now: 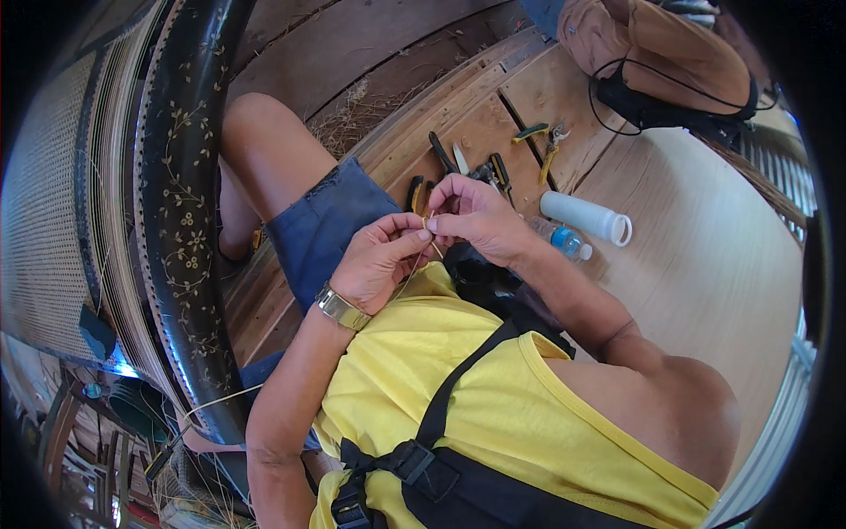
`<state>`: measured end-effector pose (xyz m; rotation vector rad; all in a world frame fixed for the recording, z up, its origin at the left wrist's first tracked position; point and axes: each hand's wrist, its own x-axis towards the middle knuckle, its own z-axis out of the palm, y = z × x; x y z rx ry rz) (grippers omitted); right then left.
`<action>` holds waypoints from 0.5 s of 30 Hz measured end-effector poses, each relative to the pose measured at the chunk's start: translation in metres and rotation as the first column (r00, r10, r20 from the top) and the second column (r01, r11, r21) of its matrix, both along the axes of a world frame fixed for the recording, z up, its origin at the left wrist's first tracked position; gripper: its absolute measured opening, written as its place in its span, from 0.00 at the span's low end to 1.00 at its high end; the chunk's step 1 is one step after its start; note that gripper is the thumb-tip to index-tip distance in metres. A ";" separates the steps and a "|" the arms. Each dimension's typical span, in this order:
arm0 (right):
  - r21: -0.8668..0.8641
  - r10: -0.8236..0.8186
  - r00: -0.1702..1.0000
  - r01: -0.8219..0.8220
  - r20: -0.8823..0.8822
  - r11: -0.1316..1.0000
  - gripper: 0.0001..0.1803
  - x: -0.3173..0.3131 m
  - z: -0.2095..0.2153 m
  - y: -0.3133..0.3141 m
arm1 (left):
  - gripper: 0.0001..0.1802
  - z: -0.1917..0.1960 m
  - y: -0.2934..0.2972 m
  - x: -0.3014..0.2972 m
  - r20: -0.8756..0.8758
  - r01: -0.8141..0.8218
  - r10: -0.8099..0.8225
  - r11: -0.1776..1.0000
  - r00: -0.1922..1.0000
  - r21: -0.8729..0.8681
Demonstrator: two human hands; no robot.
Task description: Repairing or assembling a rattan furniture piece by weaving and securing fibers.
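My left hand [377, 260] and my right hand [471, 216] meet in front of my chest, both pinching a thin pale cane strand [429, 238] between their fingertips. The strand runs down from the fingers toward my yellow shirt. A metal watch [341, 309] sits on my left wrist. My bare knee and blue shorts lie just beyond the hands.
A black chair frame [181, 220] with gold floral pattern and a woven cane panel [44, 212] stands at the left. Pliers and cutters [493, 167] lie on the wooden floor, beside a white tube [586, 216] and a plastic bottle [560, 238]. A tan bag [652, 44] sits at top right.
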<state>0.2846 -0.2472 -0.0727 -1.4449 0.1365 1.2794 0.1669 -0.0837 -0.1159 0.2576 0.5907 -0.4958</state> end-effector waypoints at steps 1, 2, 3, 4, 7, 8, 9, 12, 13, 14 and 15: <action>0.000 0.000 1.000 0.000 0.000 1.000 0.13 0.000 0.000 0.000 | 0.09 -0.001 0.000 0.000 0.000 0.000 0.000 1.000 1.000 0.000; 0.017 0.000 1.000 0.000 -0.004 1.000 0.13 0.000 -0.001 0.000 | 0.09 -0.003 0.000 0.000 -0.004 0.005 -0.005 1.000 1.000 -0.008; 0.033 0.001 1.000 -0.001 -0.008 0.999 0.13 0.000 -0.001 0.001 | 0.09 -0.003 0.000 0.000 -0.007 0.009 -0.009 1.000 1.000 -0.016; 0.034 0.002 1.000 -0.001 -0.008 0.999 0.13 0.000 -0.002 0.001 | 0.09 -0.004 0.000 0.000 -0.008 0.008 -0.008 1.000 1.000 -0.015; 0.031 0.027 0.999 -0.028 0.024 0.999 0.14 -0.001 -0.003 0.000 | 0.09 -0.003 -0.001 -0.001 0.016 0.001 -0.001 1.000 1.000 0.003; 0.016 0.025 0.999 -0.026 0.044 1.000 0.14 -0.002 -0.004 0.000 | 0.09 -0.002 -0.002 -0.001 0.021 0.000 -0.001 1.000 1.000 0.030; 0.001 0.023 0.998 -0.023 0.065 1.000 0.14 -0.002 -0.004 0.000 | 0.10 -0.001 -0.002 0.000 0.026 -0.001 -0.001 0.998 1.000 0.058; 0.015 0.027 0.999 -0.027 0.040 1.000 0.13 0.000 -0.003 0.001 | 0.10 0.001 -0.002 0.000 0.014 0.005 -0.007 0.993 1.000 0.120; 0.015 0.027 0.999 -0.027 0.040 1.000 0.13 0.001 -0.003 0.001 | 0.10 0.001 -0.001 0.000 0.014 0.005 -0.007 0.993 1.000 0.120; 0.037 0.029 0.999 -0.030 0.030 0.999 0.13 0.002 -0.003 0.001 | 0.10 0.001 0.000 -0.001 0.037 0.004 -0.011 0.984 0.999 0.177; 0.059 0.032 0.999 -0.033 0.018 0.998 0.13 0.003 -0.003 0.001 | 0.10 0.001 0.000 -0.001 0.059 0.002 -0.016 0.972 0.998 0.233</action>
